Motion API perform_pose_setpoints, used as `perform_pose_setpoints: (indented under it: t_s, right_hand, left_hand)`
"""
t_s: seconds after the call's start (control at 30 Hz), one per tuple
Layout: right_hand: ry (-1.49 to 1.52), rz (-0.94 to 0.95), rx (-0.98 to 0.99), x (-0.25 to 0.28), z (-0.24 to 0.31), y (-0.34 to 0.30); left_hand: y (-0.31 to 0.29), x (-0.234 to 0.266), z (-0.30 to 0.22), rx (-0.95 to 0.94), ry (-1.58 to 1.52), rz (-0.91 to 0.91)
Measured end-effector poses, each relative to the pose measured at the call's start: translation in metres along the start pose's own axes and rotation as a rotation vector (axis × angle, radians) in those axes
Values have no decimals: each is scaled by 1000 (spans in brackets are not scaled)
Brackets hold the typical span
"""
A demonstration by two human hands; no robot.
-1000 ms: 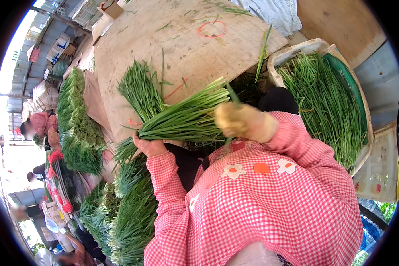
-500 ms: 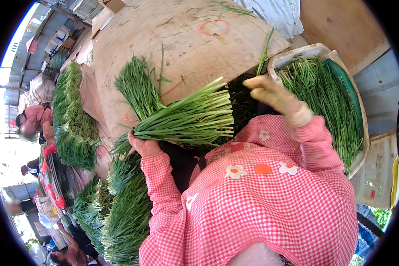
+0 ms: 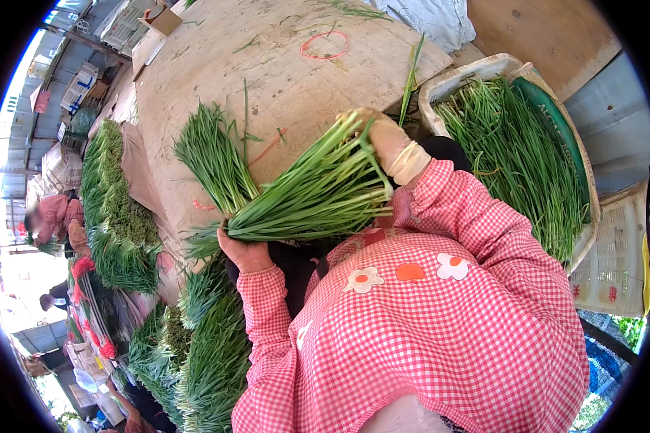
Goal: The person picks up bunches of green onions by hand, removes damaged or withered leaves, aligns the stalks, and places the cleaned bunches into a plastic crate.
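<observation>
My left hand [image 3: 247, 252] is closed around the leafy end of a bunch of garlic chives [image 3: 303, 198], held over the table's near edge. Its pale stem ends fan out to the right. At the upper stem ends, my right hand [image 3: 386, 141], in a tan glove, grips some of the stalks; its fingertips are partly hidden among them. Another bunch of chives [image 3: 213, 155] lies on the table just beyond my left hand, touching the held one. A pink-red tie [image 3: 204, 206] shows beside it.
The wooden table [image 3: 289, 79] holds a pink-red loop [image 3: 325, 47] and stray leaves. To the right stands a white crate [image 3: 440, 86] full of chives. Heaped chives [image 3: 213, 353] lie at my left, with a longer row [image 3: 115, 209] farther off. A person [image 3: 54, 216] works at far left.
My right hand has moved left from beside the crate onto the stem ends, which now tilt upward and spread. My left hand keeps its hold. The whole view has shifted slightly.
</observation>
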State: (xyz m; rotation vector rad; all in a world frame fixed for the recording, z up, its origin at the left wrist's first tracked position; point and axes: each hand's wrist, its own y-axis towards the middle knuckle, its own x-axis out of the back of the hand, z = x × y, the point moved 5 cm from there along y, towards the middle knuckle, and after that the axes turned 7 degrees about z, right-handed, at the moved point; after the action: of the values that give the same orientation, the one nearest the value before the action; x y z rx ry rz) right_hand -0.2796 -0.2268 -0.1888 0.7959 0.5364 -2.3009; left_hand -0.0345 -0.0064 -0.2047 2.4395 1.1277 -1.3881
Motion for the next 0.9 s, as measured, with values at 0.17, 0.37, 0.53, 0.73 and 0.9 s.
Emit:
perform_pose_setpoints:
  t_s: [0.17, 0.37, 0.53, 0.73, 0.9]
  right_hand:
    - [186, -292, 257, 38, 44, -19]
    - [-1109, 216, 631, -51, 27, -73]
    - [-1076, 282, 99, -36, -32, -75]
    - [-744, 32, 164, -26, -31, -67]
    - [-631, 204, -221, -38, -43, -57]
  left_hand:
    - [0, 12, -11, -29, -32, -85]
    - [15, 25, -9, -1, -215, 141]
    - [24, 39, -12, -5, -225, 41]
    - [24, 50, -9, -2, -255, 59]
    - [19, 38, -11, -36, -204, 45]
